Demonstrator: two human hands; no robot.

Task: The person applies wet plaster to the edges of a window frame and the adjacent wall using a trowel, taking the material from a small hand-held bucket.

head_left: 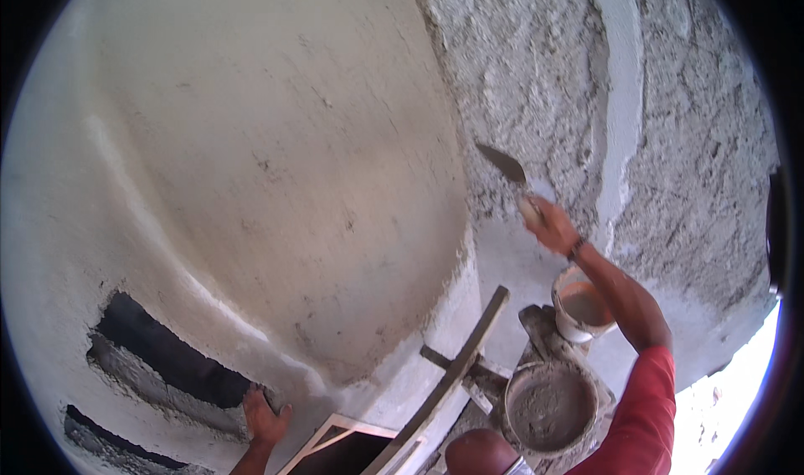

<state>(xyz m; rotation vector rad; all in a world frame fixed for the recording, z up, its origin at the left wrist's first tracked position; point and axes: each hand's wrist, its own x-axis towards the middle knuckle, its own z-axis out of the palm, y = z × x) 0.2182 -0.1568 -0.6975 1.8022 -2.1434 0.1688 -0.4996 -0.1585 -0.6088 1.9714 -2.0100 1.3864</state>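
Note:
My right hand [548, 224], at the end of a red-sleeved arm, is closed round the handle of a pointed trowel [505, 164]. The blade points up and left, in front of rough grey plaster [528, 73]; whether it touches the surface I cannot tell. Far to the left and lower, my left hand [265, 416] lies against the wall at the right end of a dark slot-like opening [159, 349], thumb apart from the fingers. It holds nothing that I can see. Below my right forearm is a white bucket [578, 328] with grey material inside.
A round tub [509, 391] of wet grey mortar [548, 408] stands beside worn boards. A long wooden beam [444, 383] slants up past it, crossing a shorter piece. Nearby is a pale wooden frame [327, 429]. Smooth beige plaster [293, 140] borders the rough area; a pale strip [620, 98] crosses that.

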